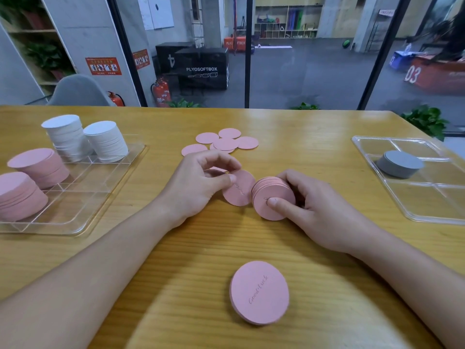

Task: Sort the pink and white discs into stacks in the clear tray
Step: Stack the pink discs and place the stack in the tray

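- Pinching a single pink disc (239, 188) between thumb and fingers, the left hand (198, 187) is held just above the table (314, 137), beside the right hand (319, 210).
- A pink stack (273, 197) is clamped on edge in the right hand, thumb pressed on its near face; the disc's edge is touching it.
- Loose discs (224, 142) are scattered beyond the hands.
- A low pink pile (259, 292) is lying nearest the camera.
- Two white stacks (85, 139) and two pink stacks (30, 180) are held in the left tray (83, 217).
- A grey stack (400, 163) is seen in the right tray (427, 217).
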Available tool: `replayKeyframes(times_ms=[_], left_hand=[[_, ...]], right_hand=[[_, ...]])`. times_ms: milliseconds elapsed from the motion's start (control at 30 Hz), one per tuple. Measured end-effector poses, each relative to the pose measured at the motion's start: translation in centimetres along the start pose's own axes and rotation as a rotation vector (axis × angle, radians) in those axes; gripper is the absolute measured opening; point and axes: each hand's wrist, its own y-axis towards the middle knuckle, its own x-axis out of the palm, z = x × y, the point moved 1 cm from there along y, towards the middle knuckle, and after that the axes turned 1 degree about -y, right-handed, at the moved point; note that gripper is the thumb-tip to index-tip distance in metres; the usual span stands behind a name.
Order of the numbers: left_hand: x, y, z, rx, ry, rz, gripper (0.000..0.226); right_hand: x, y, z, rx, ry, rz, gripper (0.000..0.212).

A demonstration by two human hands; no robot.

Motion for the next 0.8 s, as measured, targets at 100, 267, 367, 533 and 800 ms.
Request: replayKeyframes(times_ms=[100,267,367,533,800], left_hand=[[0.3,-0.1,0.1,0.028,-0.034,-0.054,0.021],[1.1,-0.4,0.4,0.06,-0.081,-0.115,0.019],[1.6,-0.5,0.6,0.061,-0.103,-0.133,0.02],[1.7,-0.4,0.2,0.034,-0.154,-0.143,0.018],[-0.8,1.6,-1.3,0.091,0.422,0.107,0.018]], right_hand=[[0.0,0.0,0.0,0.007,-0.007,0.008,0.011],[0.2,0.1,-0.2,0.007,-0.016,0.016,0.026],[0.3,0.1,-0.2,0.001,-0.031,0.014,0.03],[0.5,0.3,-0.2,0.006,-0.027,0.038,0.027],[0.8,1.3,-0.1,0.027,0.061,0.041,0.014]])
